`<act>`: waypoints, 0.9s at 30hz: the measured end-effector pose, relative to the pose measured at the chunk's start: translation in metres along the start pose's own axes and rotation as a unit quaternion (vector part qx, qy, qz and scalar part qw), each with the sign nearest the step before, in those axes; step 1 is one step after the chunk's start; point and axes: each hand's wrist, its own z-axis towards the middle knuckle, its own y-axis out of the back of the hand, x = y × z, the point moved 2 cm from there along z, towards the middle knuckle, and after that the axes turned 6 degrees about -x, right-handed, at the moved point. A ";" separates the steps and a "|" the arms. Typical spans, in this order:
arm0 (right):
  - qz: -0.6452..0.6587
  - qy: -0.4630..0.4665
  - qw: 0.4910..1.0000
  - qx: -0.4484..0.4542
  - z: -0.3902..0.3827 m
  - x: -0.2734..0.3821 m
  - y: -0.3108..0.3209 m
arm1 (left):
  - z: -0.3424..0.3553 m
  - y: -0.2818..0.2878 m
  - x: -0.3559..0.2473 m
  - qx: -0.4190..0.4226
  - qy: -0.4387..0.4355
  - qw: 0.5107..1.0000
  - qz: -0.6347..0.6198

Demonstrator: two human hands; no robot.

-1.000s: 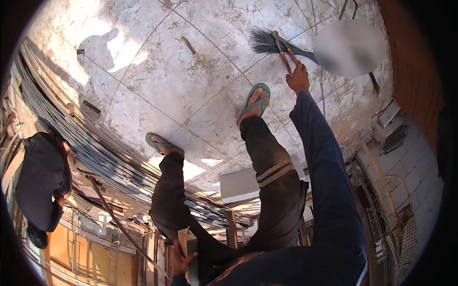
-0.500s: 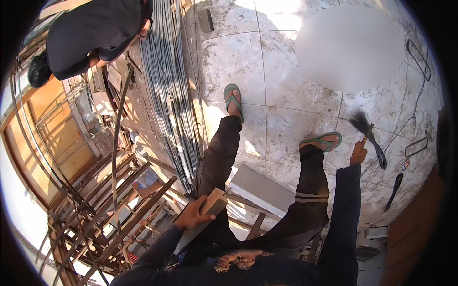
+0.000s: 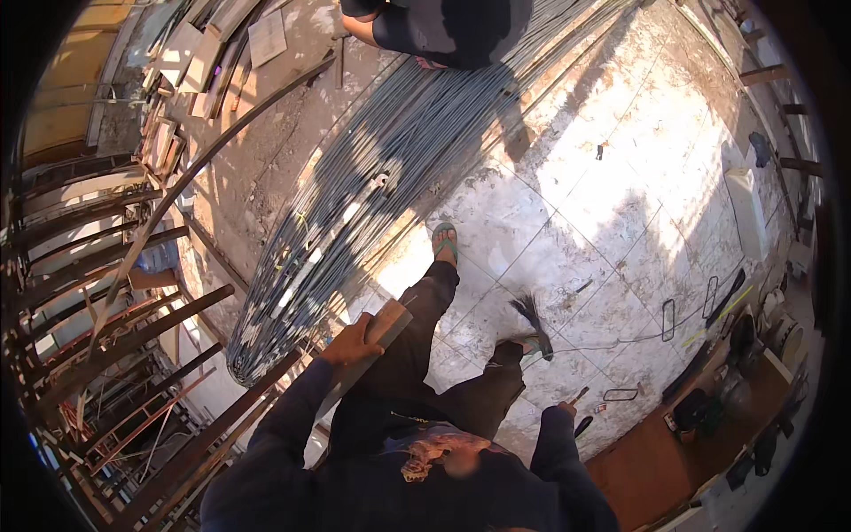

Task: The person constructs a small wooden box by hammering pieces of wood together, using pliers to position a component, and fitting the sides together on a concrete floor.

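My left hand (image 3: pixel 353 344) is closed around a squared length of wood (image 3: pixel 388 323), which slants across my left thigh toward my forearm. My right hand (image 3: pixel 565 409) is out to the right above the floor, closed on a thin stick with a brown end (image 3: pixel 581 395); its other end is hidden by the hand. On the floor by my right foot lies a dark bundle of bristles or wires (image 3: pixel 534 326). Green flip-flops (image 3: pixel 445 235) are on my feet.
Long grey metal rods (image 3: pixel 381 160) lie bundled ahead on the left. A person in dark clothes (image 3: pixel 452 31) bends over their far end. Racked bars (image 3: pixel 115 310) stand at left, wood offcuts (image 3: pixel 199 62) beyond. A brown tabletop (image 3: pixel 643 457) with tools is at right; a thin cable (image 3: pixel 612 341) crosses the tiles.
My view has swung right, so the rods and the other person appear further right. My right hand has come back closer to my body. My left hand still grips the wood.
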 end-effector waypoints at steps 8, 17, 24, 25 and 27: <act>0.664 -0.289 0.687 0.059 0.004 0.112 0.223 | -0.032 0.096 0.093 -0.141 0.043 0.975 -0.167; 0.221 0.321 0.905 -0.171 0.037 0.403 0.526 | -0.072 0.142 0.109 -0.220 0.134 0.914 -0.313; 0.261 0.469 0.834 -0.130 -0.015 0.585 0.687 | -0.027 0.299 0.102 -0.343 0.058 0.872 -0.345; 0.262 0.464 0.837 -0.126 -0.011 0.607 0.694 | -0.020 0.333 0.095 -0.337 0.055 0.849 -0.404; 0.422 0.470 0.774 -0.047 -0.002 0.653 0.722 | -0.005 0.396 0.090 -0.342 0.074 0.842 -0.410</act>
